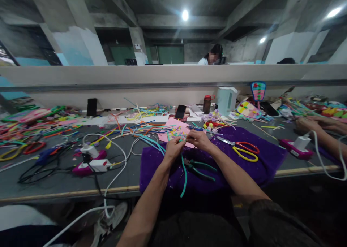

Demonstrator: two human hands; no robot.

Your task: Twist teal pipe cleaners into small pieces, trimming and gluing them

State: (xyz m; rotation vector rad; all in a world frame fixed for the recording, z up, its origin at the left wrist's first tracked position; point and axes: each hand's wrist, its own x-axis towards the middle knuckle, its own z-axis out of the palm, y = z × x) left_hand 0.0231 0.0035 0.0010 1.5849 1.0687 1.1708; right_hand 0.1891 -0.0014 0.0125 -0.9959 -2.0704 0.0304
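Observation:
My left hand (174, 148) pinches a teal pipe cleaner (185, 178), whose long end hangs down over the purple cloth (154, 164). Close beside it, my right hand (199, 140) has its fingers pressed together at the same spot; its fingertips meet the left ones, and the part between them is too small to make out. Under and behind the hands lies a pink sheet (165, 135) strewn with small colourful bits. Green-handled pliers (202, 169) rest on the cloth below my right wrist. Scissors (245, 151) with red and yellow handles lie to the right.
Power strips (81, 168) with white cables stand at left and right (291, 149). Loose pipe cleaners (54, 129) cover the left side. A kettle (226, 100), a red-capped bottle (207, 104) and a phone (180, 112) stand behind. Another person's hands (311, 126) work at far right.

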